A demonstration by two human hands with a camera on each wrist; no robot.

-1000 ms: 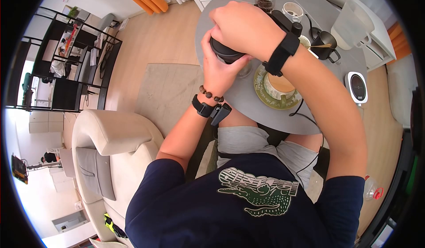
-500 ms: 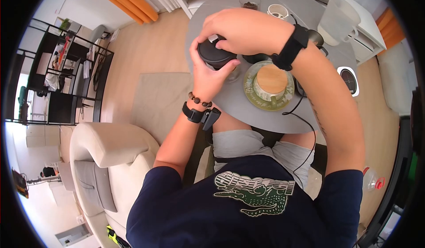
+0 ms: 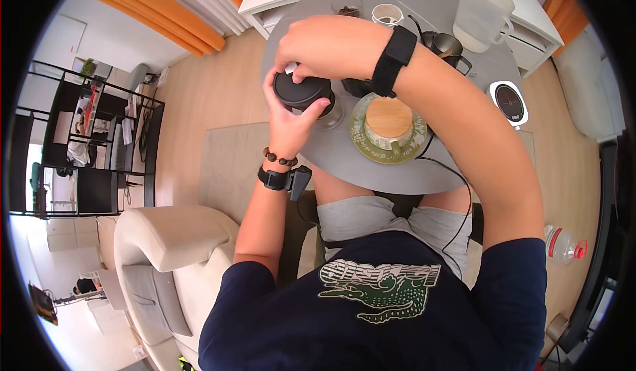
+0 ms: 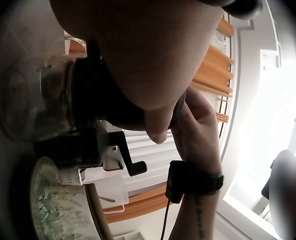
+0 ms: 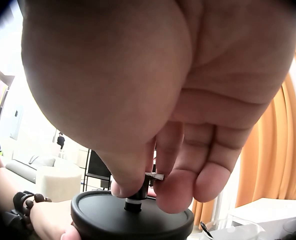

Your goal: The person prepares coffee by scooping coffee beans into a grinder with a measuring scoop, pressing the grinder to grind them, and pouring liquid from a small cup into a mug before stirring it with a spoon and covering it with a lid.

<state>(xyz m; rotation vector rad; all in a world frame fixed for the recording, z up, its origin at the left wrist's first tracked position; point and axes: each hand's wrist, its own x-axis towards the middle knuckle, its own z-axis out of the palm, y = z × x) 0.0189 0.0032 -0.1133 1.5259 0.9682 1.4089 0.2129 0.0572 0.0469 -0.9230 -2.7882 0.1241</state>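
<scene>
My left hand (image 3: 288,129) wraps round the black upper part of what looks like a hand coffee grinder (image 3: 298,94), thumb along the near side. Below it is the grinder's clear glass jar (image 4: 35,100), close over the grey table. My right hand (image 3: 334,43) reaches across from above. Its thumb and fingers pinch the short upright shaft (image 5: 134,204) at the middle of the round black lid (image 5: 160,220), where a small silvery piece shows between them. Beside the grinder sits a green patterned plate (image 3: 361,151) bearing a cup with a wooden lid (image 3: 389,116).
Behind the cup, partly under my right forearm, is a black object with a crank (image 4: 123,150). Farther back stand a glass with dark contents (image 3: 347,8), a white cup (image 3: 387,14), a dark mug (image 3: 448,45) and a clear pitcher (image 3: 480,13). A white-rimmed device (image 3: 509,103) lies right.
The right hand has shifted on the lid, so more of its black top shows, fingers now at the shaft. The left hand keeps its grip. The head view has swung slightly.
</scene>
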